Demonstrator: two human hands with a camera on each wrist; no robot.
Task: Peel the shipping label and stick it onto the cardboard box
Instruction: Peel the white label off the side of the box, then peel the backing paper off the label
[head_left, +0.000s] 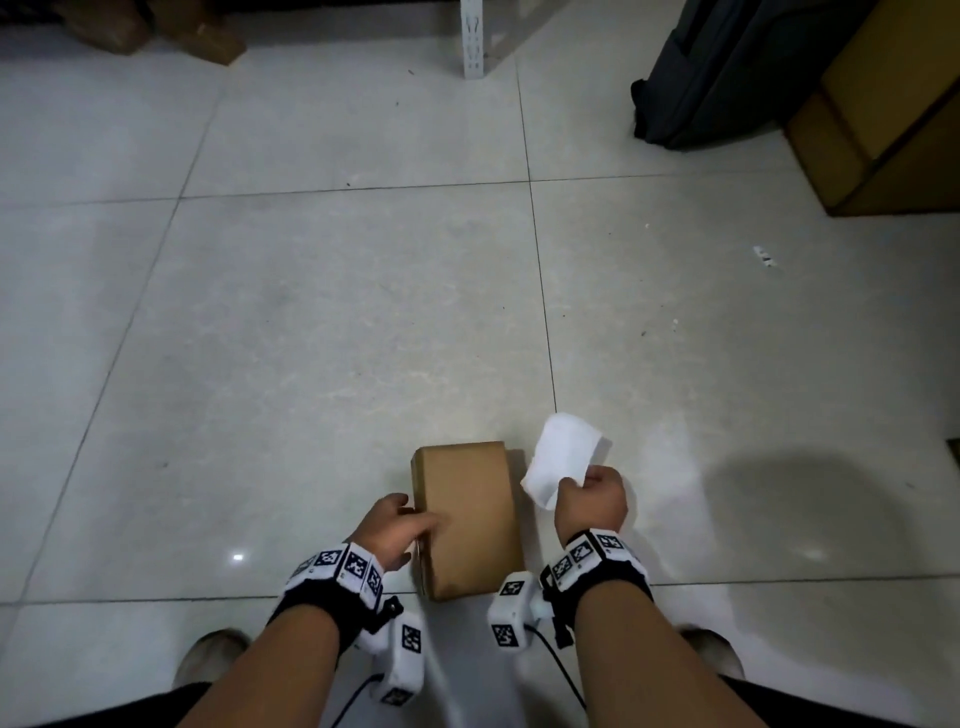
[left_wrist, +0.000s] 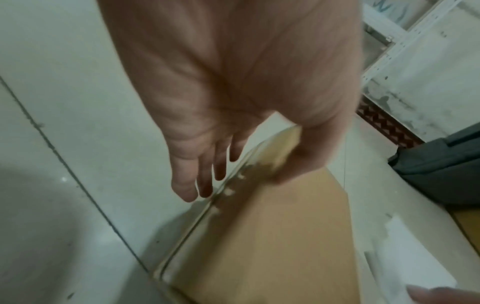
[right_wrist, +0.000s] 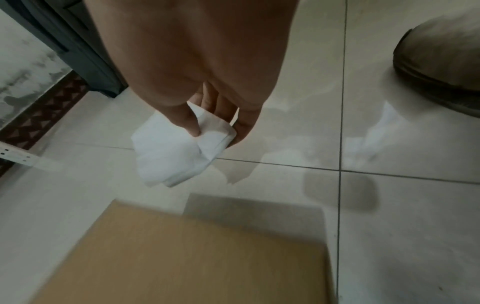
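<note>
A small brown cardboard box (head_left: 467, 519) lies on the tiled floor between my feet, its plain top bare. My left hand (head_left: 415, 514) rests at the box's left edge: the thumb lies on the top, and the straight fingers (left_wrist: 192, 185) hang down beside the box (left_wrist: 272, 236). My right hand (head_left: 576, 480) is just right of the box, raised above the floor, pinching a curled white shipping label (head_left: 563, 457) between thumb and fingers. In the right wrist view the label (right_wrist: 176, 148) hangs bent from the right hand (right_wrist: 215, 133), beyond the box (right_wrist: 194, 257).
A dark bag (head_left: 727, 67) and large cardboard boxes (head_left: 883, 114) stand at the back right. A white metal shelf post (head_left: 475, 36) rises at the back centre, with brown boxes (head_left: 156, 26) at the back left. My shoes (head_left: 208, 660) flank the box.
</note>
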